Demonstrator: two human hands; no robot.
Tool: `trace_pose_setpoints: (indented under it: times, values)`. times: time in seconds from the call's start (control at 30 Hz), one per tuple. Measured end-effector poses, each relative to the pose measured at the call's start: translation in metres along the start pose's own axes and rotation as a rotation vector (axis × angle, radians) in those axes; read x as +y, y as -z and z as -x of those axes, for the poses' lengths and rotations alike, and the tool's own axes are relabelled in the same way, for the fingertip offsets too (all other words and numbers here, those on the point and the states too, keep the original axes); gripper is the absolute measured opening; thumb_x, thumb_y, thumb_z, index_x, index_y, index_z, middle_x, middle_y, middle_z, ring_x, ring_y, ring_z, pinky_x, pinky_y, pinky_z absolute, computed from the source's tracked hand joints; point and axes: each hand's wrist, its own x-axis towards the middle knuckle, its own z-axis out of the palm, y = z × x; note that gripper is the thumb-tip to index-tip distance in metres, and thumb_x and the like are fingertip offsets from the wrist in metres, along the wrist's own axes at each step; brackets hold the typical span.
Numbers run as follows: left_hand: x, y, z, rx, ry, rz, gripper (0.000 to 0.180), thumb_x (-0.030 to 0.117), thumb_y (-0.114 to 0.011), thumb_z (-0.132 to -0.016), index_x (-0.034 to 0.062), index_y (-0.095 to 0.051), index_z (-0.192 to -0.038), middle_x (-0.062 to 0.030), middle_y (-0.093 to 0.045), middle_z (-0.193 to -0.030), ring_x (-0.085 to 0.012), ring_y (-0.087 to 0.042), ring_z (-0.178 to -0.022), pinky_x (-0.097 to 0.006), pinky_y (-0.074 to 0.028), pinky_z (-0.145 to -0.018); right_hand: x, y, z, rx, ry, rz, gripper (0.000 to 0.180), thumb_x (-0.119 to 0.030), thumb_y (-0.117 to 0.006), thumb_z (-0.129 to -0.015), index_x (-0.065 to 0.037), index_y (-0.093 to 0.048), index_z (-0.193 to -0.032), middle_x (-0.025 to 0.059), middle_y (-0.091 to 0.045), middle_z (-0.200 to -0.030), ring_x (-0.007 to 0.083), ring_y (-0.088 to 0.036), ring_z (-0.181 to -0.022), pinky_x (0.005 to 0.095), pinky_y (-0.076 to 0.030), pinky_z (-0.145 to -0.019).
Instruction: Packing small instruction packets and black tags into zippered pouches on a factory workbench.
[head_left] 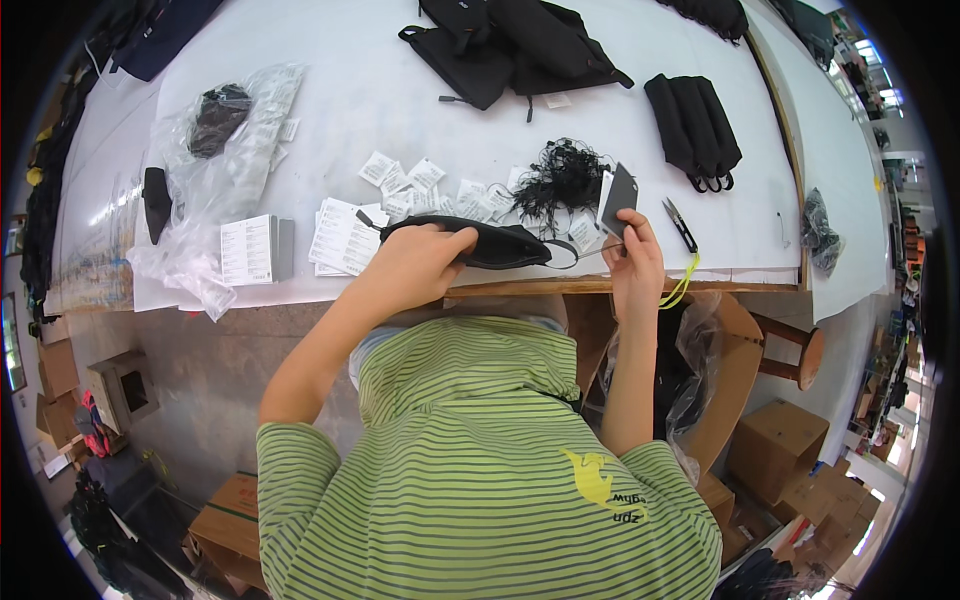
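Observation:
Near the table's front edge my left hand [428,258] is closed on a flat black zippered pouch [505,246], thumb on top. A thin loop hangs off the pouch's right end. To the right, my right hand [636,255] pinches a dark grey hang tag [621,197] with a white card edge showing behind it. Just beyond the pouch are a tangle of black tag strings [562,182] and scattered small white labels [405,182]. A stack of printed white cards [345,238] lies left of the pouch. Thread snips [681,226] with a yellow cord rest right of my right hand.
Black bags [510,50] lie at the back, and a folded black bag [692,130] at the right. Clear plastic bags [225,150] and another card stack [252,250] are on the left. An open cardboard box [730,375] stands below the table edge.

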Motion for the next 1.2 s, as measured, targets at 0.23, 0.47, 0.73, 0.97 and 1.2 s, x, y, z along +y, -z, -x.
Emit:
trace_pose_setpoints:
  times: [0.23,0.47,0.73,0.97,1.2]
  values:
    - [0.000,0.012,-0.004,-0.020,0.026,0.051,0.016,0.013,-0.061,-0.079,0.0092,-0.055,-0.092,-0.0122,-0.056,-0.070,-0.0303,-0.058,-0.073,-0.042,-0.046,-0.064,-0.012,-0.008,-0.002,0.013,0.158,0.178,0.036,-0.006,-0.052,-0.093,0.002,-0.048,-0.127,0.0055,-0.059,-0.096,0.0088,-0.050,-0.085,0.0213,-0.041,-0.076]
    - [0.000,0.024,-0.009,-0.023,0.029,0.036,0.014,0.013,-0.060,-0.081,0.0086,-0.055,-0.094,-0.0117,-0.055,-0.071,-0.0291,-0.058,-0.074,-0.041,-0.046,-0.065,-0.020,0.003,-0.001,0.069,0.215,0.271,0.038,-0.004,-0.056,-0.091,0.001,-0.052,-0.129,0.0074,-0.063,-0.101,0.0068,-0.048,-0.078,0.0190,-0.040,-0.073]
    - [0.004,0.020,-0.003,-0.050,0.027,0.041,0.014,0.014,-0.061,-0.083,0.0092,-0.055,-0.095,-0.0102,-0.056,-0.076,-0.0284,-0.058,-0.075,-0.039,-0.045,-0.065,-0.017,0.004,-0.009,0.110,0.309,0.503,0.035,-0.002,-0.056,-0.090,0.000,-0.056,-0.125,0.0070,-0.063,-0.103,0.0067,-0.050,-0.076,0.0200,-0.042,-0.073]
    - [0.005,0.022,-0.001,-0.031,-0.022,0.046,0.017,0.012,-0.063,-0.081,0.0078,-0.056,-0.096,-0.0092,-0.058,-0.084,-0.0268,-0.056,-0.085,-0.037,-0.046,-0.073,-0.023,-0.007,-0.007,0.049,0.337,0.620,0.032,-0.001,-0.057,-0.088,0.000,-0.059,-0.120,0.0046,-0.064,-0.109,0.0080,-0.053,-0.077,0.0225,-0.043,-0.074]
    - [0.005,0.006,0.011,0.234,-0.144,-0.054,0.026,0.012,-0.068,-0.078,0.0064,-0.057,-0.101,-0.0111,-0.052,-0.118,-0.0320,-0.051,-0.106,-0.038,-0.042,-0.091,-0.040,-0.090,-0.013,-0.681,0.461,1.249,0.032,0.004,-0.055,-0.080,-0.005,-0.063,-0.110,0.0055,-0.055,-0.078,0.0200,-0.051,-0.074,0.0303,-0.043,-0.070]
